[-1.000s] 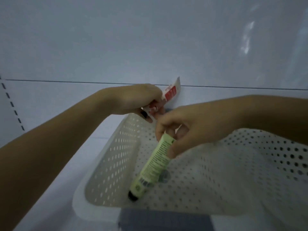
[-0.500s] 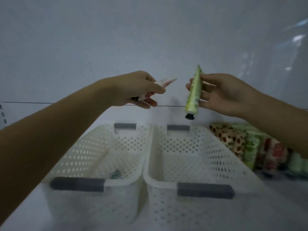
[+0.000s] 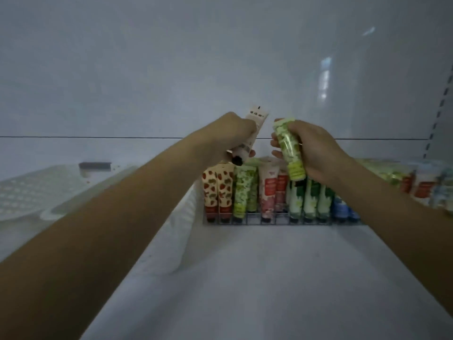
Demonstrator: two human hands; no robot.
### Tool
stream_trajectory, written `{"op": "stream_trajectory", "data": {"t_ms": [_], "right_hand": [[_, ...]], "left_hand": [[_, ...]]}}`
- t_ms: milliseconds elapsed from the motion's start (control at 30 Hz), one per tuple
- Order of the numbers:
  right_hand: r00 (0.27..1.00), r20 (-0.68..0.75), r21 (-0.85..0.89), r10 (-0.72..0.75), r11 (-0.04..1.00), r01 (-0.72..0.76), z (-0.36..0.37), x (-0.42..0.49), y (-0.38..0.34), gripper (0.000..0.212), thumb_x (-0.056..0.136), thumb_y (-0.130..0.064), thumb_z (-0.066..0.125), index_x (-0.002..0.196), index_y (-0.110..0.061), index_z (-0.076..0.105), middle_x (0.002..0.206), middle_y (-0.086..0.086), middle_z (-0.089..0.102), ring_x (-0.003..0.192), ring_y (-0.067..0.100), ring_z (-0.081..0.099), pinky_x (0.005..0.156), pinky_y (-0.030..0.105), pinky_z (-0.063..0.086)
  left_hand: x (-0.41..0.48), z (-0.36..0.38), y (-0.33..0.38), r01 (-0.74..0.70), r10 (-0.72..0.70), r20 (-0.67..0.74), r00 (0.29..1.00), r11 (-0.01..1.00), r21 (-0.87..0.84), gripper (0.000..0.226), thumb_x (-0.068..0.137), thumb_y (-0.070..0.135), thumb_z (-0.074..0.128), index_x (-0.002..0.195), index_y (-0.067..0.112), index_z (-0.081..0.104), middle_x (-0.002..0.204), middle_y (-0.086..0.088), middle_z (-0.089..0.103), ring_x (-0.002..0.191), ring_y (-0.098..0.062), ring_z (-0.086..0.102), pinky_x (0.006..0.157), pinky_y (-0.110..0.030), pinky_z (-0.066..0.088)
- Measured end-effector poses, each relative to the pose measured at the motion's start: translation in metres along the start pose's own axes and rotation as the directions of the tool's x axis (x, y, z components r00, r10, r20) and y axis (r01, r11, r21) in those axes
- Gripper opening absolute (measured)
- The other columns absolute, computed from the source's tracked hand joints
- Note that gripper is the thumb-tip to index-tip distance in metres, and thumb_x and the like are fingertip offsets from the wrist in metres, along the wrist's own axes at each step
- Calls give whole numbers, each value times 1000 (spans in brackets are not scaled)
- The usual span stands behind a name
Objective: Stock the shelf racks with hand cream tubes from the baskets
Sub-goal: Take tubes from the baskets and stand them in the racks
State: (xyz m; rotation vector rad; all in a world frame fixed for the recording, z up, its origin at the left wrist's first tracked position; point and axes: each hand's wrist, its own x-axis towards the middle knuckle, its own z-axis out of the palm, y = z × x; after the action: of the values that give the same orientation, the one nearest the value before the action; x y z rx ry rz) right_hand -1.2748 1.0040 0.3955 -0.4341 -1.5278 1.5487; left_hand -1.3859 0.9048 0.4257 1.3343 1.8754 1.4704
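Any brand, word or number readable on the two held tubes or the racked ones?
None legible.
White tube in left hand: dark marks by the crimp, blurred.
Green tube in right hand: print blurred.
Racked tubes: red label patches, too small.

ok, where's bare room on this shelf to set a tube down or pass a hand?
Free: bare shelf in front of the wire rack, toward the camera. Crowded: rack packed with stocked tubes, more tubes to its right, basket at left. Left hand holds a white tube, right hand a green tube.
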Motion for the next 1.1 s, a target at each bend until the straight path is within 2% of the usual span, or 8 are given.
{"op": "stream_trajectory", "data": {"t_ms": [167,267,333,500,667,900,1000,1100], "right_hand": [[994,-4,-201,-110,974,107,-15,1,16,23,93,-13,46,73,-18,56,94,14,69,88,26,65,76,39,53],[973,3,-356,-230,909,216,-15,-1,27,25,92,-15,51,67,-19,49,68,-3,55,62,17,52,62,30,44],[954,69,-418,-292,860,294,-11,-4,34,15,92,-15,53,77,-20,52,73,-7,53,64,12,50,60,25,45],[907,224,-495,-357,760,421,-2,-11,52,15,93,-11,51,100,-23,47,90,-9,53,76,16,60,60,17,45],[839,334,-742,-429,429,515,-3,-7,59,18,91,-17,53,109,-20,54,102,4,52,96,13,47,83,31,45],[860,298,-712,-415,503,490,-10,-6,61,19,90,-14,55,109,-15,54,86,-10,43,105,18,47,92,37,46],[843,360,-771,-400,382,510,-14,-7,65,21,91,-19,55,112,-14,55,84,-15,39,107,18,45,92,32,42],[815,389,-831,-429,219,511,-15,-3,66,26,92,-21,52,117,-14,54,112,-3,55,111,18,39,92,29,35]], "left_hand": [[2,42,-23,-125,107,-247,963,990,-60,12,95,25,45,102,14,43,89,-8,56,68,-16,54,55,-26,44],[-3,54,-49,-180,146,-397,906,982,-51,24,95,28,46,114,15,45,102,-6,57,73,-12,54,57,-23,45],[-6,55,-62,-163,134,-437,889,986,-30,30,95,31,45,120,12,46,102,-3,58,77,-11,55,58,-21,45],[-8,46,-79,-110,105,-461,881,994,16,29,95,35,46,113,14,51,86,7,57,69,-3,54,49,-13,45],[-11,45,-82,-101,113,-451,885,994,52,30,95,30,45,113,9,57,79,4,60,65,-6,57,55,-23,47],[-13,44,-78,-94,86,-442,893,996,5,19,98,29,40,107,18,54,76,7,56,60,-4,52,58,-22,46],[-12,42,-78,-93,64,-448,892,995,-42,23,98,28,40,110,15,56,70,2,54,57,-8,48,54,-23,41],[-13,41,-78,-106,66,-437,897,992,-68,28,98,29,40,111,13,58,67,2,52,56,-9,46,53,-23,37]]}}
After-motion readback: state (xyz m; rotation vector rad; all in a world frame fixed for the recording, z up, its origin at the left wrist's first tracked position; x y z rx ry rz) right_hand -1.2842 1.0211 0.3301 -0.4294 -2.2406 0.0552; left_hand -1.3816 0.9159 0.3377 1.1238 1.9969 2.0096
